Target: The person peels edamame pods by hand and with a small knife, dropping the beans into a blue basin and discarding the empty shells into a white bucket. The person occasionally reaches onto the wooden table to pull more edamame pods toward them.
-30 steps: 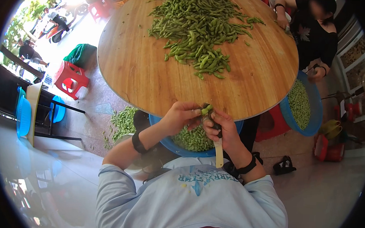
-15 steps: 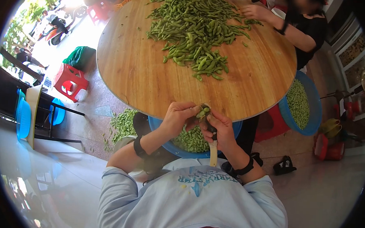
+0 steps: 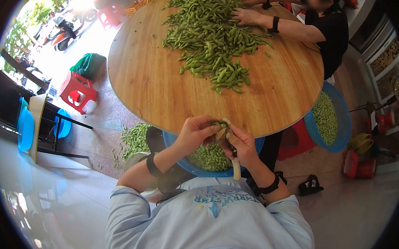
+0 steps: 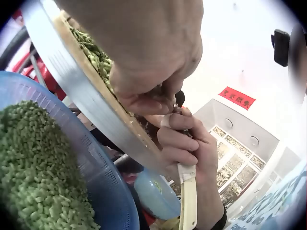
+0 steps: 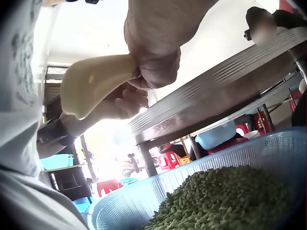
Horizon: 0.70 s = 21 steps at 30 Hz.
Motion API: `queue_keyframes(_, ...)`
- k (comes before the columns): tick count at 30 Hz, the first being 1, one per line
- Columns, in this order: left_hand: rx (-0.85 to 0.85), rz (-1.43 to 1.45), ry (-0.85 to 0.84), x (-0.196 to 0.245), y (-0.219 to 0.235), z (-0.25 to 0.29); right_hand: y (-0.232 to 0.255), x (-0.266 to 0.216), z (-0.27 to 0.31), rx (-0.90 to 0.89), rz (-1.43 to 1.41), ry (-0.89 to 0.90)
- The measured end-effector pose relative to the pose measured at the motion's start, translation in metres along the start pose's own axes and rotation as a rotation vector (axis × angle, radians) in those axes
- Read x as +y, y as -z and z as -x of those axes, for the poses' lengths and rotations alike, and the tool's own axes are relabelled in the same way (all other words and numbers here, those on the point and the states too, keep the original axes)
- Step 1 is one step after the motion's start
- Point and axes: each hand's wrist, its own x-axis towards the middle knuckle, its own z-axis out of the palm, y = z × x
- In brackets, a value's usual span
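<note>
Both hands meet at the near edge of the round wooden table (image 3: 165, 91), over a blue basket of shelled beans (image 3: 210, 156). The left hand (image 3: 193, 134) pinches a green pod (image 3: 222, 125) between thumb and fingers. Curled round a tool with a cream handle (image 3: 236, 169), the right hand (image 3: 242, 145) has its thumb beside the pod. In the left wrist view the handle (image 4: 188, 201) sticks out below the right fist (image 4: 184, 143); the tool's working end is hidden. A pile of pods (image 3: 212, 44) lies on the table.
Another person's hand (image 3: 245, 17) reaches onto the pile from the right. A second blue basket (image 3: 342, 118) stands at the right, a red stool (image 3: 78, 92) at the left. Loose pods (image 3: 136, 139) lie on the floor at left.
The person at right has leaned in and put a hand on the pile. Both hands stay together at the table edge; the pod and handle have shifted slightly.
</note>
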Motion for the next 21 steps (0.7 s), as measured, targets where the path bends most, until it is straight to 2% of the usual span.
queue_keyframes(2, 0.011, -0.120, -0.004, -0.003, 0.003, 0.001, -0.002, 0.003, -0.001, 0.012, 0.045, 0.013)
queue_keyframes(5, 0.019, -0.141, 0.013, -0.003, 0.001, 0.004, -0.002, 0.004, -0.001, 0.012, 0.078, 0.019)
queue_keyframes(10, -0.018, -0.061, -0.008, -0.008, 0.002, 0.003, -0.002, 0.007, -0.003, 0.018, 0.107, 0.035)
queue_keyframes(12, -0.005, -0.056, -0.044, -0.010, 0.002, 0.002, -0.001, 0.011, -0.004, 0.026, 0.194, 0.118)
queue_keyframes(15, -0.041, 0.034, 0.020, -0.012, 0.006, 0.001, 0.001, 0.010, -0.004, 0.023, 0.198, 0.157)
queue_keyframes(17, -0.107, 0.323, 0.155, -0.012, 0.007, 0.000, 0.007, 0.008, -0.001, 0.006, 0.200, 0.136)
queue_keyframes(19, -0.118, 0.389, 0.195, -0.010, 0.005, 0.001, 0.012, 0.010, -0.004, -0.010, 0.203, 0.112)
queue_keyframes(21, -0.127, 0.458, 0.239, -0.015, 0.002, 0.005, 0.015, 0.018, -0.011, 0.012, 0.876, 0.832)
